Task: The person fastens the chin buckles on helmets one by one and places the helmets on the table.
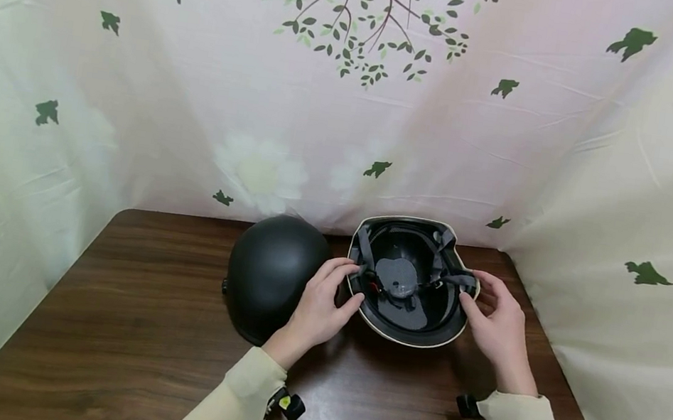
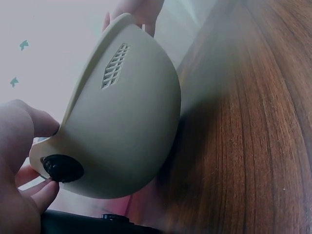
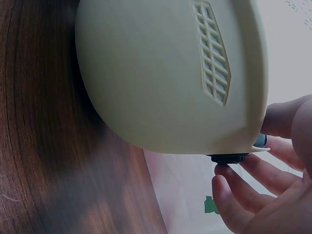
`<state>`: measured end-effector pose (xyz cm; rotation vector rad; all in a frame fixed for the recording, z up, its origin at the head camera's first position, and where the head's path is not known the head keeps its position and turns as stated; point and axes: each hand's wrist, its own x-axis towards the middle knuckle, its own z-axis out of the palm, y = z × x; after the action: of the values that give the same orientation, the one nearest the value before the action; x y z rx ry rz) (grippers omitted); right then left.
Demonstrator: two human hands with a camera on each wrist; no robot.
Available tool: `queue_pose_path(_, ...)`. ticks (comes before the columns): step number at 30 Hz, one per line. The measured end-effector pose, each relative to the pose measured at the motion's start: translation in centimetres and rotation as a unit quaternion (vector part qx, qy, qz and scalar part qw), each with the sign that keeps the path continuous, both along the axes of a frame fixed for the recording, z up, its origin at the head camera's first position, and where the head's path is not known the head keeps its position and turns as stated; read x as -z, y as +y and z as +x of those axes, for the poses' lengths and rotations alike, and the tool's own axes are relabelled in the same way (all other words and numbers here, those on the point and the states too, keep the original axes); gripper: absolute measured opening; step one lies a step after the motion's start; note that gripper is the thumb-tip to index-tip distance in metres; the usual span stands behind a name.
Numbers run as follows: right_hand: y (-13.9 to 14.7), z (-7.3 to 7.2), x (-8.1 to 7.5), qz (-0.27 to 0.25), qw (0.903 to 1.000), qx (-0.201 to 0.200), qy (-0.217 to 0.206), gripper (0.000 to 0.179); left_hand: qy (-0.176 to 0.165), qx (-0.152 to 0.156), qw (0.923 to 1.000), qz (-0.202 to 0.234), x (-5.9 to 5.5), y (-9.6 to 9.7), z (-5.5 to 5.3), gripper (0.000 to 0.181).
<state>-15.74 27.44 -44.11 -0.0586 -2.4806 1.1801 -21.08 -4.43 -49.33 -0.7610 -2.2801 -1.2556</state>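
Note:
An upturned beige helmet (image 1: 400, 280) faces me with its black padded inside and grey chin straps in view. My left hand (image 1: 318, 308) grips its left rim, fingers near a round black knob (image 2: 64, 168) on the shell. On the opposite rim, my right hand (image 1: 499, 328) holds on with the thumb at the near side. The right wrist view has those fingers under another black knob (image 3: 228, 158). A vent grille (image 3: 212, 53) marks the beige shell there. A matte black helmet (image 1: 272, 276) sits dome up just left of the beige one, partly behind my left hand.
Both helmets are toward the back of a dark wooden table (image 1: 120, 323). A pale curtain (image 1: 321, 136) with printed leaves and branches hangs close behind the table and along both sides. Each wrist wears a small black camera (image 1: 292, 407).

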Motion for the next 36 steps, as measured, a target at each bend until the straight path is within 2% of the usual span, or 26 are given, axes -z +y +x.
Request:
queue_pose_path(5, 0.1, 0.1, 0.2, -0.001, 1.0000, -0.004, -0.002, 0.049, 0.001, 0.007, 0.9998, 0.016, -0.7, -0.1, 0.7, 0.043)
queue_pose_path(9, 0.2, 0.1, 0.4, 0.000, 1.0000, -0.003, -0.006, 0.052, -0.012, 0.006, 0.9999, 0.011, -0.9, -0.2, 1.0, 0.042)
queue_pose_path(14, 0.3, 0.0, 0.5, -0.003, 1.0000, 0.001, -0.009, 0.054, -0.021, 0.011, 0.9997, 0.011, -0.9, -0.1, 0.8, 0.042)
queue_pose_path(17, 0.5, -0.1, 0.5, -0.006, 0.9998, -0.005, -0.019, 0.056, -0.011, 0.010, 0.9998, 0.009, -0.7, 0.0, 0.6, 0.042)
queue_pose_path(20, 0.6, -0.2, 0.5, 0.002, 0.9993, -0.014, -0.033, 0.058, -0.003, 0.005, 1.0000, 0.003, -0.3, 0.1, 0.3, 0.043)
queue_pose_path(24, 0.5, -0.2, 0.5, 0.019, 0.9985, -0.017, -0.048, 0.058, -0.012, 0.003, 0.9999, 0.000, -0.1, 0.1, 0.2, 0.043)
queue_pose_path(33, 0.6, -0.1, 0.2, 0.024, 0.9984, -0.020, -0.047, 0.057, -0.015, 0.006, 0.9999, 0.006, -1.2, 0.1, 0.8, 0.041)
queue_pose_path(36, 0.6, -0.2, -0.1, 0.028, 0.9987, -0.020, -0.037, 0.055, -0.019, 0.003, 0.9998, -0.003, -0.9, 0.2, 0.4, 0.041)
